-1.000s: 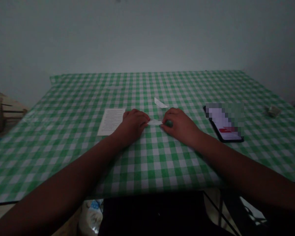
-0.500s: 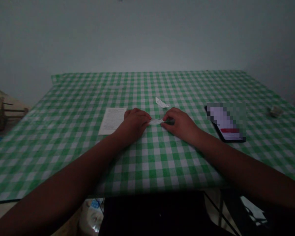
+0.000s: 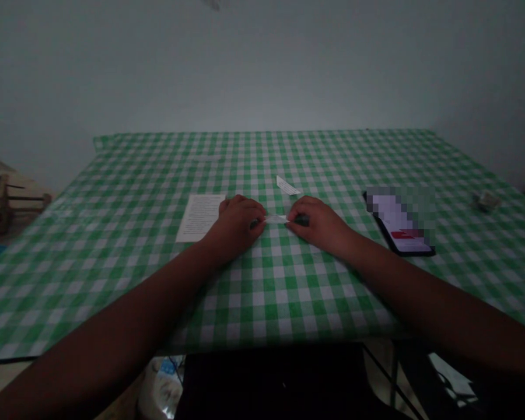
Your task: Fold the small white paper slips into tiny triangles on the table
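A small white paper strip (image 3: 276,219) lies between my two hands on the green checked tablecloth (image 3: 262,280). My left hand (image 3: 236,223) is curled, its fingertips pinching the strip's left end. My right hand (image 3: 318,223) is curled too and pinches the right end. Both hands rest on the cloth near the table's middle.
A printed white sheet (image 3: 200,217) lies just left of my left hand. Another small paper scrap (image 3: 286,185) sits behind the hands. A phone (image 3: 398,221) with a lit screen lies to the right. A small pale object (image 3: 487,200) rests near the right edge. A wooden piece of furniture (image 3: 0,195) stands at far left.
The strip between my fingers looks narrower and flatter than before. Both hands have stayed in nearly the same spot, with the fingertips drawn slightly closer.
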The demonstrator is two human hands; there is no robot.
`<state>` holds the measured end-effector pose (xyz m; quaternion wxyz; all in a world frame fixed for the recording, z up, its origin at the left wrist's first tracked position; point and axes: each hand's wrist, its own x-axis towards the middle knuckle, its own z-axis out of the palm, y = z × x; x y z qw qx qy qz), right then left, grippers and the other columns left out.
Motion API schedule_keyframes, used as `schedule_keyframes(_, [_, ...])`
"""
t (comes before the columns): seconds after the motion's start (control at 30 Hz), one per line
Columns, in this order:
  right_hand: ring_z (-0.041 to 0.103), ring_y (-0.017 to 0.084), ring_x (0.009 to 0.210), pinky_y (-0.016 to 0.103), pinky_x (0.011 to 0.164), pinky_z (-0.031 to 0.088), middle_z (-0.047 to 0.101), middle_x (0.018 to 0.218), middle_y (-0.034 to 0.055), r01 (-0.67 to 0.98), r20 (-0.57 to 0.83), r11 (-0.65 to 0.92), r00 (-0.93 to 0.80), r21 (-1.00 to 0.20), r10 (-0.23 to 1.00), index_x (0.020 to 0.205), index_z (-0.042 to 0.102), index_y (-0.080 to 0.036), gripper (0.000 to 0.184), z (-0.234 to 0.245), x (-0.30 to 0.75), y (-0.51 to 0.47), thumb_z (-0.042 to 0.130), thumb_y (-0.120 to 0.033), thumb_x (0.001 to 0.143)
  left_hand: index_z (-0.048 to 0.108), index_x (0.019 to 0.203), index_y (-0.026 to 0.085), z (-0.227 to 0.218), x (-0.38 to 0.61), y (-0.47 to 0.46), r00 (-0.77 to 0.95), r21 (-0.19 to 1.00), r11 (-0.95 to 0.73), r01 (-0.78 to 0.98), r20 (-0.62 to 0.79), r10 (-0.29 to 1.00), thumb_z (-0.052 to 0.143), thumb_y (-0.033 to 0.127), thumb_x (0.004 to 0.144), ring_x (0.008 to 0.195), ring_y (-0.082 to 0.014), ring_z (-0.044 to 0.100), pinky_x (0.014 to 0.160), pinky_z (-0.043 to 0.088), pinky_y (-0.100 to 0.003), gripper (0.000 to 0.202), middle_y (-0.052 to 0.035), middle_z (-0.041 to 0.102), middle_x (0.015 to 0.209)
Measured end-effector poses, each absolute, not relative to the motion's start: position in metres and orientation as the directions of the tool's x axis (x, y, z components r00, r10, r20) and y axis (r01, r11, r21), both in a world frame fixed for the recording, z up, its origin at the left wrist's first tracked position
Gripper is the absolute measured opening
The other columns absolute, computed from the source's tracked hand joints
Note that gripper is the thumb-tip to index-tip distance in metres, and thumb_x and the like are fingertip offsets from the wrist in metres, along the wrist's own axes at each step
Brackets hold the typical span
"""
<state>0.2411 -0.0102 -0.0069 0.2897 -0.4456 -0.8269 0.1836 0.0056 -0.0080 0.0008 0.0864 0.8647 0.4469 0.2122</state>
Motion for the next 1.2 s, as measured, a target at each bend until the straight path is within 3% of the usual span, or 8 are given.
schedule_keyframes(0.3, [0.061,0.027,0.102,0.049,0.093,0.047,0.067,0.101,0.0088,0.680,0.277,0.539,-0.465,-0.497,0.841,0.088,0.068,-0.022,0.005,-0.015,0.243,-0.007,0.064,-0.020,0.090,0.071,0.092,0.023,-0.002,0.004,-0.006,0.510,0.343,-0.578,0.740,0.274,0.816,0.063,0.025,0.090,0.110,-0.0266,0.058,0.099,0.038,-0.049,0.009,-0.0029,0.074,0.113])
schedule_keyframes(0.67, [0.052,0.029,0.099,0.048,0.090,0.043,0.064,0.102,0.0120,0.782,0.241,0.538,-0.482,-0.315,0.842,0.089,0.064,-0.019,0.017,-0.009,0.233,-0.013,0.049,-0.018,0.096,0.069,0.098,0.022,0.000,0.007,-0.007,0.507,0.369,-0.553,0.747,0.221,0.833,0.049,0.021,0.096,0.115,-0.0273,0.055,0.101,0.036,-0.050,0.020,-0.0047,0.071,0.122])
schedule_keyframes(1.0, [0.053,0.027,0.102,0.047,0.093,0.043,0.066,0.104,0.0093,0.721,0.294,0.559,-0.476,-0.410,0.829,0.090,0.065,-0.020,0.015,-0.011,0.234,-0.013,0.052,-0.015,0.094,0.068,0.096,0.020,-0.003,0.006,-0.006,0.507,0.375,-0.559,0.740,0.235,0.829,0.048,0.023,0.097,0.113,-0.0261,0.055,0.101,0.039,-0.048,0.020,-0.0049,0.070,0.119])
schedule_keyframes(1.2, [0.056,0.027,0.100,0.047,0.094,0.044,0.064,0.098,0.0097,0.723,0.312,0.547,-0.451,-0.421,0.836,0.088,0.069,-0.019,0.011,-0.009,0.234,-0.014,0.059,-0.019,0.093,0.070,0.099,0.019,0.007,0.008,-0.010,0.472,0.293,-0.509,0.810,0.189,0.861,0.052,0.025,0.095,0.105,-0.0266,0.055,0.093,0.043,-0.045,0.020,-0.0094,0.066,0.108])
